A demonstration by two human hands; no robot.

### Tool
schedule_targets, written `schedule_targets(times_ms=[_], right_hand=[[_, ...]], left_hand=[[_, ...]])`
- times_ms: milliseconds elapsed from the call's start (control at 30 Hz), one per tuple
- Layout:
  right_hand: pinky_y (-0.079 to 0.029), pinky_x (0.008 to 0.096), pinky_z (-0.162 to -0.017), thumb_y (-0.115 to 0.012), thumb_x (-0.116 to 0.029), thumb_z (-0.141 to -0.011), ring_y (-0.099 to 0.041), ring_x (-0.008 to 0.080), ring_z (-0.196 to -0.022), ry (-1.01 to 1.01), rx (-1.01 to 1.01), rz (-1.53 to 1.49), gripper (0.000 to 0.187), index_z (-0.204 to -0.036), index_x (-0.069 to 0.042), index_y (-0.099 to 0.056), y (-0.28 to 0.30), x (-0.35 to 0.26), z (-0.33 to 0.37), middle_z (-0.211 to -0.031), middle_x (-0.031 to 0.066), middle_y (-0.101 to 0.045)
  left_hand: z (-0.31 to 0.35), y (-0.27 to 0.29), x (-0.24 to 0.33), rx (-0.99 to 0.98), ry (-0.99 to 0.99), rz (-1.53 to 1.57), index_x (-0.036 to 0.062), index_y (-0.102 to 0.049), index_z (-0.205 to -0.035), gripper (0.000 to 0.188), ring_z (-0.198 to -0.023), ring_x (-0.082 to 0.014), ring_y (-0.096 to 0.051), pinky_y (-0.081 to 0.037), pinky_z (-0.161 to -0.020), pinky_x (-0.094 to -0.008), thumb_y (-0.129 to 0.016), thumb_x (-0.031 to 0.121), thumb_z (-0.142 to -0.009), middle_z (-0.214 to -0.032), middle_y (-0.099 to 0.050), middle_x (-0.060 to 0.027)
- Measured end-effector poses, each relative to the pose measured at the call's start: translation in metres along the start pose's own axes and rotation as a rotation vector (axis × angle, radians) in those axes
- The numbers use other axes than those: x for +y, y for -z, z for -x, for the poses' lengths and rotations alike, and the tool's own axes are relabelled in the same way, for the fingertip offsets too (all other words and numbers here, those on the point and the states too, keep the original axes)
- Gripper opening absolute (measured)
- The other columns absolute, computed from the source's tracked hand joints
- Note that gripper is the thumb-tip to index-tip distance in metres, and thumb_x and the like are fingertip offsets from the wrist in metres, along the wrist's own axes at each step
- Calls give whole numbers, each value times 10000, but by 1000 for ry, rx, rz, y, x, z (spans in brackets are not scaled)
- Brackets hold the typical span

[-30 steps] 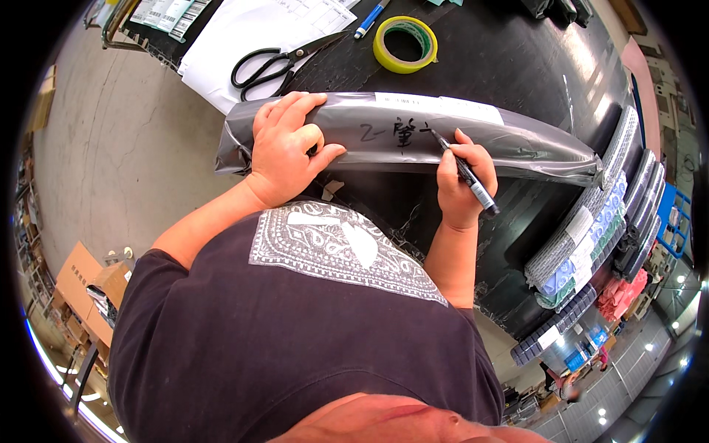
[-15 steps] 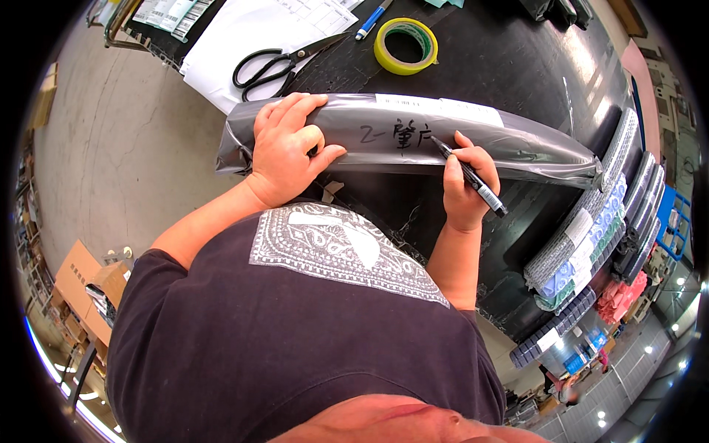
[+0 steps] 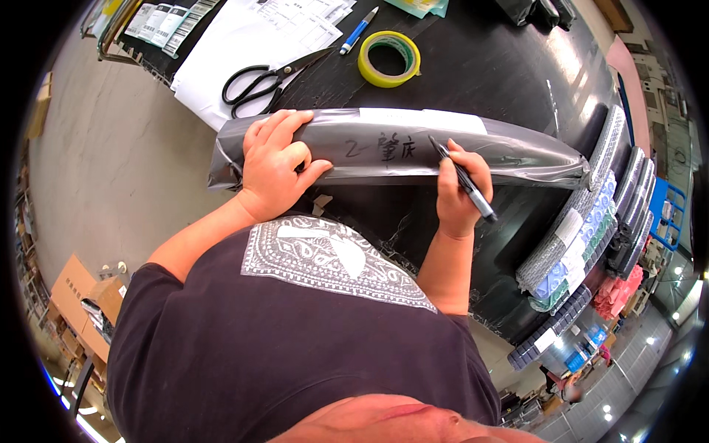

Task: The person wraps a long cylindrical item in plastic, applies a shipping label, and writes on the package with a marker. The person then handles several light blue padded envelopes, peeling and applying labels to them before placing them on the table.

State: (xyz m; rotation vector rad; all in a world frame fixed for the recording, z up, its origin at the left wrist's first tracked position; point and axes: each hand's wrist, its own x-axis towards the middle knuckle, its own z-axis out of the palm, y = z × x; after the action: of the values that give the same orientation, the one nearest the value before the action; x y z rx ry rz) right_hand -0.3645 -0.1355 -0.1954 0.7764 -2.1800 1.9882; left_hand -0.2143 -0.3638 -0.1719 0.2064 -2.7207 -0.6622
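A long roll wrapped in dark grey plastic (image 3: 517,151) lies across the black table in front of me, with white labels along its far side. My left hand (image 3: 277,166) grips its left part, the fingers over the top and the thumb along the near side. Something small and dark shows beneath the curled index finger; I cannot make out what it is. My right hand (image 3: 461,192) holds a black marker pen (image 3: 477,198) in a writing grip. The pen's tip is at the plastic, just right of black handwriting (image 3: 380,149).
Beyond the roll lie black-handled scissors (image 3: 255,85), white papers (image 3: 214,63), a blue-and-white pen (image 3: 359,31) and yellow tape (image 3: 365,65). Several fabric rolls (image 3: 550,251) stand at the table's right side. Cardboard boxes (image 3: 77,295) sit on the floor at left.
More strokes now show in the last written character. The marker tip sits slightly right of it. The whole view has shifted a little; my left hand keeps its grip on the roll.
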Motion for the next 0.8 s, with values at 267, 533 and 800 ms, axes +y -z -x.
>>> schedule_targets(times_ms=[267, 533, 800], right_hand=[[-517, 364, -900, -664, 49, -760, -663, 223, -875, -132, 9, 11, 103, -851, 10, -634, 3, 2, 4, -809, 81, -640], [-528, 360, -898, -646, 56, -772, -640, 185, -775, -37, -26, 44, 110, -868, 10, -616, 4, -1, -2, -770, 66, -607], [-526, 308, -776, -663, 39, -778, -640, 176, -775, -34, -18, 65, 115, -882, 7, -627, 8, 6, -2, -813, 83, -643]], left_hand=[[0, 0, 0, 12, -3, 5, 80, -505, -591, 349, -1184, -354, -516, -347, -966, -447, -826, 205, -649, -1275, -593, -145], [0, 0, 0, 11, -9, -8, 82, -505, -596, 348, -1180, -353, -516, -347, -962, -446, -826, 206, -651, -1277, -590, -139], [0, -1, 0, 10, -8, -13, 83, -499, -597, 352, -1189, -343, -514, -344, -972, -445, -824, 201, -658, -1283, -588, -137]])
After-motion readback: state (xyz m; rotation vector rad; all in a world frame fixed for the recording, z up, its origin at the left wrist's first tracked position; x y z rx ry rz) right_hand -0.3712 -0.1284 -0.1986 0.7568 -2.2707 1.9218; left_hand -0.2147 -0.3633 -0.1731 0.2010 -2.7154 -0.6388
